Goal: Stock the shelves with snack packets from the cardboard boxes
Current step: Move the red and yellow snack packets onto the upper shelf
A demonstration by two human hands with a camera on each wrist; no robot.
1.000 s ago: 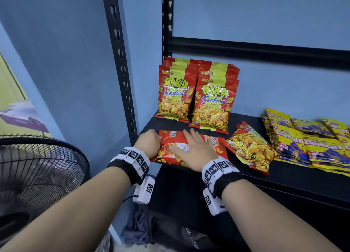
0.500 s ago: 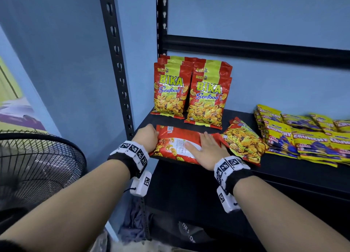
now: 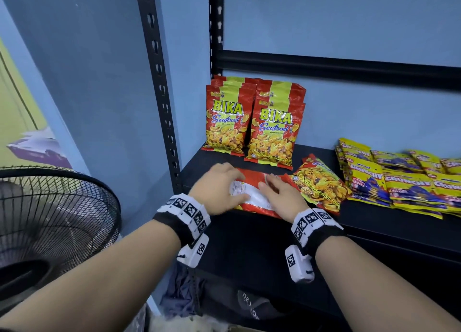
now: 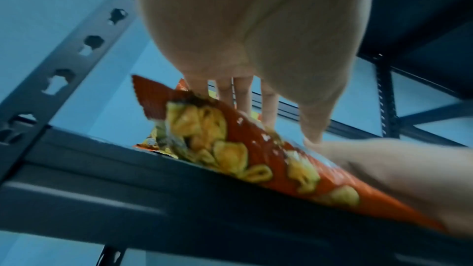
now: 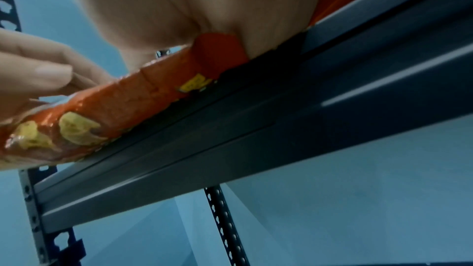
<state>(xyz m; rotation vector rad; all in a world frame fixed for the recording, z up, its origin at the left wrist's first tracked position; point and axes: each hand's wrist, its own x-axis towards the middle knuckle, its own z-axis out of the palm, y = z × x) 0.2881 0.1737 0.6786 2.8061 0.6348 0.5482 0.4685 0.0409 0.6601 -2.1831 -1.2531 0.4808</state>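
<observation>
Red packet at the shelf lip

My left hand (image 3: pixel 219 184) pinches the face-down Bika packet (image 3: pixel 252 194); right hand (image 3: pixel 280 194) presses flat. Overhanging shelf (image 3: pixel 374 214) at 6 o'clock, it could slip.

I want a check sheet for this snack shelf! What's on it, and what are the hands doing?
Surface: black shelf, part bare.
Job's things: red packet lying back-up at the front edge; two rows of BIKA packets standing at the wall; another packet lying beside; yellow Crunchy packets piled at the right.
Clutter: nothing seen.
Grippers: left hand and right hand both on the red packet.
Cables: nothing seen.
Surroundings: blue wall, black fan.
</observation>
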